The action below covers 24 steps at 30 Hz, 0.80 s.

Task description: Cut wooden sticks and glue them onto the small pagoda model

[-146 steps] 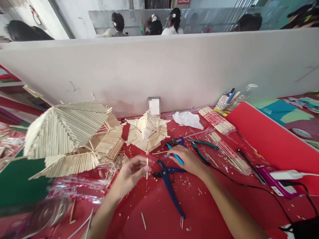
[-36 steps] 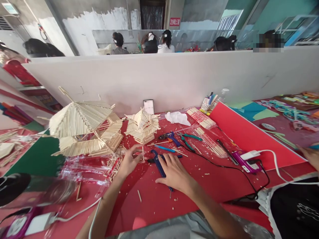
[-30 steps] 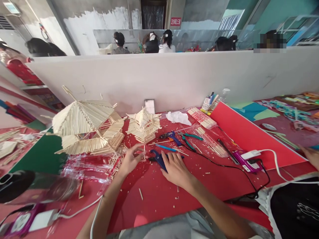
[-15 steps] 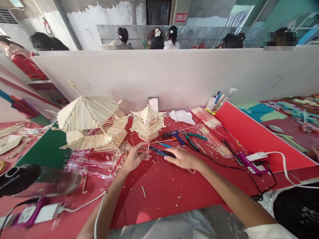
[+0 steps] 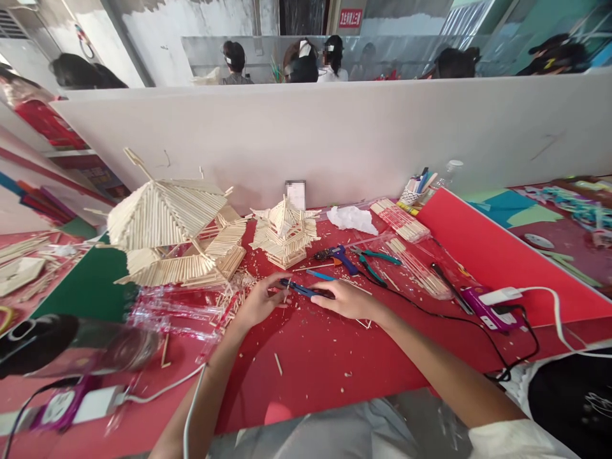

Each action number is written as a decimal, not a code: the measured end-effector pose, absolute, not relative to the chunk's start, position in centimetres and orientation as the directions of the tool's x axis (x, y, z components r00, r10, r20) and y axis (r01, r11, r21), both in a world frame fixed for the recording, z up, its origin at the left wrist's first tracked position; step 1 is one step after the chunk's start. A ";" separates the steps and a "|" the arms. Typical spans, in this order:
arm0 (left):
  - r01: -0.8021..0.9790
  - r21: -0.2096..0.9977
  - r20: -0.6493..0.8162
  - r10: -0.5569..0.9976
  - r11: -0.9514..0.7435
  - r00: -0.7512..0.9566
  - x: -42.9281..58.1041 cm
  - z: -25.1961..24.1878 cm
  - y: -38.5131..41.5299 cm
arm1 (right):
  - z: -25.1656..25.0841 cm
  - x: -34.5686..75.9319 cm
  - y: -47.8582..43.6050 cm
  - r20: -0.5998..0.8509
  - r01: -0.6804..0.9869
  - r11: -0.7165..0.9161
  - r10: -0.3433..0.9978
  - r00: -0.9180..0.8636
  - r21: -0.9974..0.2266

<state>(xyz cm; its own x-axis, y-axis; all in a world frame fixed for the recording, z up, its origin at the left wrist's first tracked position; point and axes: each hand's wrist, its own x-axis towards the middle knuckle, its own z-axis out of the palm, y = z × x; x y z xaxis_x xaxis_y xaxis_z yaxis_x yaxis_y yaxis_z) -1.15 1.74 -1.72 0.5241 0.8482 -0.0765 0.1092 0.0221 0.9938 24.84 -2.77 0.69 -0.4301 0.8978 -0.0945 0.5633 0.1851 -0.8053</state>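
My left hand [image 5: 261,300] pinches a short wooden stick [image 5: 287,291] upright over the red table [image 5: 325,363]. My right hand [image 5: 345,298] is closed round the handles of dark blue cutters [image 5: 301,290], whose jaws reach the stick. Just behind stands a small stick-built model [image 5: 285,233]. A larger stick-built roof model [image 5: 172,233] stands at the left.
A blue pen [image 5: 321,275], a blue glue gun [image 5: 337,255] and green pliers [image 5: 375,262] lie behind my hands. Packs of sticks [image 5: 415,268] and a purple device [image 5: 485,303] with a black cord lie at the right. A white partition [image 5: 335,140] closes the back; people sit beyond it.
My right hand let go of the blue pen, picked the dark blue cutters up off the table and brought their jaws to the stick in my left hand. The camera also shifted.
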 end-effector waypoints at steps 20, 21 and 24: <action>0.134 0.991 -0.075 0.853 0.006 0.516 -1.7 -1.8 2.2 | 0.3 24.4 -2.0 -0.065 0.571 0.210 0.904 -0.423 -0.794; 0.137 0.991 -0.073 0.852 0.001 0.519 -1.7 -1.9 2.2 | 0.5 24.3 -2.1 -0.077 0.591 0.208 0.904 -0.420 -0.779; 0.153 0.988 -0.069 0.848 -0.014 0.526 -1.8 -1.9 2.2 | 1.0 23.8 -2.3 -0.099 0.666 0.231 0.903 -0.419 -0.710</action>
<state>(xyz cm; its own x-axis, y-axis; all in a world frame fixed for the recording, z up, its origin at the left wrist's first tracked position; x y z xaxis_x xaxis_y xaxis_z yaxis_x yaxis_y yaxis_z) -1.79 2.22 -1.92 0.5256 0.8479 -0.0692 0.1527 -0.0140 0.9882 23.82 -2.33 1.00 -0.4186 0.9028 -0.0991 0.6658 0.2309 -0.7095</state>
